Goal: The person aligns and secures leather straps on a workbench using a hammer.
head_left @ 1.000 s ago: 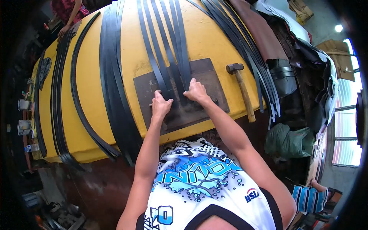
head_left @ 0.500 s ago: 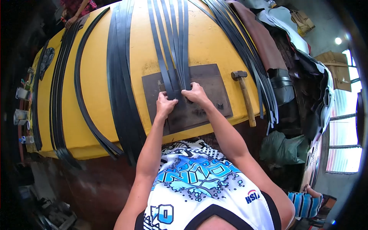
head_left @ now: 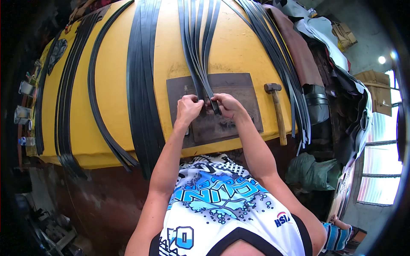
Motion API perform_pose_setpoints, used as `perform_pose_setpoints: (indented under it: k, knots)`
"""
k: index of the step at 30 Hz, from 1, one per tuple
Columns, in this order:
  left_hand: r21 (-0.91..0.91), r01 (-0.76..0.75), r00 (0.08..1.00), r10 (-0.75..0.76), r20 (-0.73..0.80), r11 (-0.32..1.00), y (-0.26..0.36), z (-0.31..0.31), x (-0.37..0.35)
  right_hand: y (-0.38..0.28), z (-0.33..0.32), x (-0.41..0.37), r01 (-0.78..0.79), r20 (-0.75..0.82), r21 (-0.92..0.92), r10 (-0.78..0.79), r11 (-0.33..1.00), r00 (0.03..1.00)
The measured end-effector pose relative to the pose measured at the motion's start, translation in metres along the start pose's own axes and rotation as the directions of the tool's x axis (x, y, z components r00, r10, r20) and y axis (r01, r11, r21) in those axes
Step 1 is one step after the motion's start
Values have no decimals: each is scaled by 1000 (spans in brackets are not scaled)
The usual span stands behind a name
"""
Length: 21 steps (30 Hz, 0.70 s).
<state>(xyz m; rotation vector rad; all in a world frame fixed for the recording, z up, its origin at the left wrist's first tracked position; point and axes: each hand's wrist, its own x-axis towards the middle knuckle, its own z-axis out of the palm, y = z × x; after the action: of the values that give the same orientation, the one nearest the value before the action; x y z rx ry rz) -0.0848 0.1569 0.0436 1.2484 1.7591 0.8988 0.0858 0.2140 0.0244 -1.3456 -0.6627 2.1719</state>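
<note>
Several long black leather-like strips (head_left: 197,47) run from the far side of the table down to my hands, fanned out at the top and bunched at the near end. My right hand (head_left: 227,104) is closed around the bunched ends, which stick out a little below its fingers. Pinched closed beside it, my left hand (head_left: 188,109) holds the leftmost of these strips near its end. Both hands are over a dark, worn board (head_left: 228,128) lying on the yellow table (head_left: 171,47). Its surface under the fingers is partly hidden.
A wooden-handled hammer (head_left: 277,113) lies right of the board. More black strips (head_left: 143,85) lie in bundles to the left, and others (head_left: 277,59) to the right. Brown sheet material (head_left: 294,47) hangs along the right edge. Part of another person (head_left: 80,13) shows at the far left.
The strip ends, spread over the board before, are now gathered into a narrow bunch, slightly raised. My hands have closed in on them. The whole view has shifted slightly.
</note>
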Motion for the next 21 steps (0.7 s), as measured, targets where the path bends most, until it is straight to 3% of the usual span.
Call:
perform_pose_setpoints:
  k: [4,8,9,10,11,13,15,16,17,18,19,21]
  knots:
    - [140,-107,994,107,10,984,37,-11,-19,3,-12,6,43,73,-110,-35,993,997]
    - [163,-240,971,233,62,957,22,2,-12,-12,19,-30,64,72,-186,-51,980,996]
    - [166,-242,970,236,55,956,19,2,-9,-15,32,-38,82,17,-322,-81,943,997]
    - [82,-199,976,190,106,977,15,0,-7,-14,40,-42,91,-36,-450,-120,888,992]
    - [-2,-149,976,148,158,989,11,0,-5,-9,41,-41,98,-31,-454,-125,886,992]
    - [21,-115,984,111,140,993,1,-3,3,-1,44,-33,95,-108,-507,-172,857,979]
    - [52,-84,990,77,115,995,-14,-3,17,-6,57,-41,79,-31,-588,-120,805,992]
    - [-152,153,970,-120,210,976,-22,0,28,-1,66,-41,138,-39,-519,-185,844,982]
    - [-323,391,897,-278,343,862,-25,-1,34,6,75,-42,197,-52,-444,-244,874,968]
    - [-380,513,817,-303,490,770,18,-34,12,16,81,-42,264,-28,-381,-297,886,955]
    - [-349,569,787,-370,494,745,20,-40,18,39,77,-21,430,43,-372,-448,823,893]
    - [-709,533,832,-131,539,461,-2,-15,37,59,73,-9,625,256,-467,-581,625,773]
